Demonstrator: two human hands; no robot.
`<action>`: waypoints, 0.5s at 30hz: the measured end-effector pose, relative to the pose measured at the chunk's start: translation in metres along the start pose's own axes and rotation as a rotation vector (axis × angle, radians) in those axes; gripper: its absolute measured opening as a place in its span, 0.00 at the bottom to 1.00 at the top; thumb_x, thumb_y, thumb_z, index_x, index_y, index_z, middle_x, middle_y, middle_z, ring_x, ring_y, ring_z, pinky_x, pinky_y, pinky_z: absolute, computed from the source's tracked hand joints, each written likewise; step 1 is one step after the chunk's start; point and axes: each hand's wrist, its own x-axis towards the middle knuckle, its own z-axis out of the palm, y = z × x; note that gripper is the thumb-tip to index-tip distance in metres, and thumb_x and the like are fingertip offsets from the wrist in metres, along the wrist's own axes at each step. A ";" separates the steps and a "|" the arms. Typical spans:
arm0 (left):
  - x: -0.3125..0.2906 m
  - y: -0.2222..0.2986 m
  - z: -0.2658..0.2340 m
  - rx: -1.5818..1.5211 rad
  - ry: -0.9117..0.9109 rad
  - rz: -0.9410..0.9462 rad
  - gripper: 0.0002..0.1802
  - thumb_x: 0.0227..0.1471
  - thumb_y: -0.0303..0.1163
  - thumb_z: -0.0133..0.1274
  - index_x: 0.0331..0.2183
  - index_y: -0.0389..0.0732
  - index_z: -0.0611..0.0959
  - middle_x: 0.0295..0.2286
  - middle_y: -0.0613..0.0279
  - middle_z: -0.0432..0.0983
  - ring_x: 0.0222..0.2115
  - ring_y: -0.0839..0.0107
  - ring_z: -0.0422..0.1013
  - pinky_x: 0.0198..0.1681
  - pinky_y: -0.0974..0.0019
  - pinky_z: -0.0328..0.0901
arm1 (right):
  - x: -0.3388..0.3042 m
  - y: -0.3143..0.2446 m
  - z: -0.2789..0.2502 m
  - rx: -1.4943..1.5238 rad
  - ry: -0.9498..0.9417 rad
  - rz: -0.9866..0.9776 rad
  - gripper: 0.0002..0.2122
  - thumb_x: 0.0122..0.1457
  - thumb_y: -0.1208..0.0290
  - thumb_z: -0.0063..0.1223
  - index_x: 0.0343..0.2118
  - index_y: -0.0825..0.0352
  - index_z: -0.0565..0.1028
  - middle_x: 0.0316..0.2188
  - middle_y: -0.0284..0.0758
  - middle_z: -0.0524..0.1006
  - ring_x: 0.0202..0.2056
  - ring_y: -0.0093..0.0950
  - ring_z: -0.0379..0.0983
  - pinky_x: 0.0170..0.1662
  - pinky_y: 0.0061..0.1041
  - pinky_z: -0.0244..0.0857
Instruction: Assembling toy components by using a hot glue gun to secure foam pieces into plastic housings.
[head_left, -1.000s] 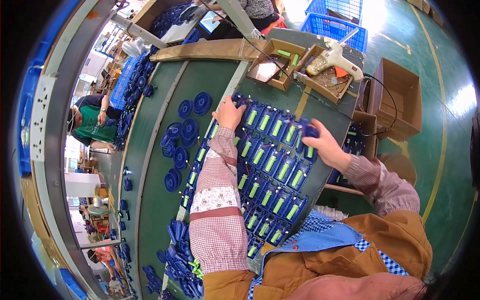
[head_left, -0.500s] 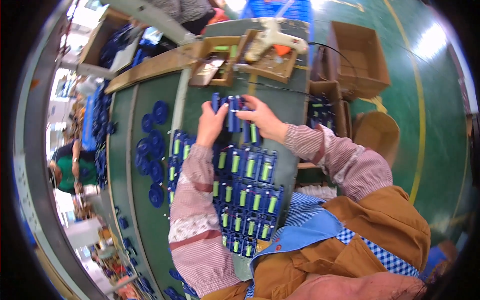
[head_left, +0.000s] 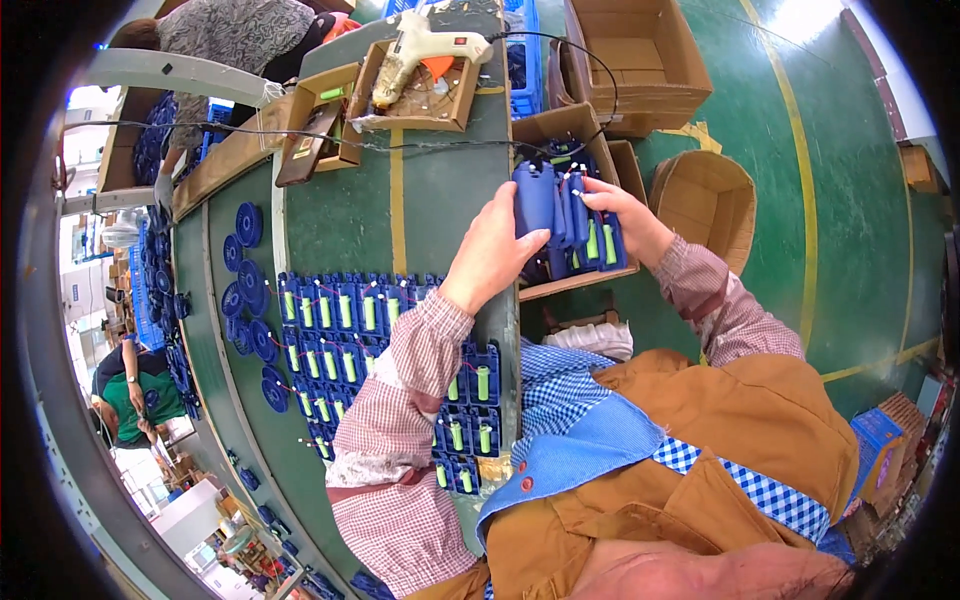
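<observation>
We grip a bunch of blue casings between our left hand and right hand, above the cardboard box; left of that box lie rows of green-celled casings

Head-worn fisheye, looking down, near workbench

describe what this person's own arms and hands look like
The left hand and right hand are bare, without gloves. The left sleeve and right sleeve are long, in a fine reddish-and-white check. The left one also has a pale band and a dark red stripe. Past the right sleeve is a brown garment.
</observation>
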 end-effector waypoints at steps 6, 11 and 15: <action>-0.023 -0.003 -0.011 -0.113 -0.049 -0.091 0.28 0.46 0.31 0.58 0.48 0.32 0.71 0.39 0.45 0.73 0.38 0.59 0.73 0.43 0.63 0.68 | 0.068 0.055 -0.094 -0.616 0.124 0.022 0.28 0.50 0.73 0.59 0.55 0.71 0.64 0.47 0.36 0.72 0.47 0.23 0.67 0.49 0.22 0.61; -0.077 -0.015 -0.051 -0.257 0.056 -0.197 0.23 0.50 0.24 0.55 0.50 0.39 0.72 0.40 0.59 0.73 0.40 0.72 0.71 0.44 0.70 0.67 | 0.081 0.078 -0.151 -1.543 -0.187 0.097 0.08 0.37 0.70 0.55 0.19 0.70 0.78 0.19 0.44 0.76 0.26 0.39 0.74 0.33 0.30 0.69; -0.130 -0.068 -0.099 -0.164 0.478 -0.303 0.14 0.51 0.23 0.53 0.43 0.37 0.77 0.32 0.65 0.76 0.33 0.78 0.71 0.38 0.74 0.66 | 0.066 0.083 -0.137 -1.904 -0.117 -0.089 0.09 0.42 0.70 0.52 0.23 0.71 0.78 0.25 0.47 0.77 0.33 0.45 0.75 0.39 0.38 0.70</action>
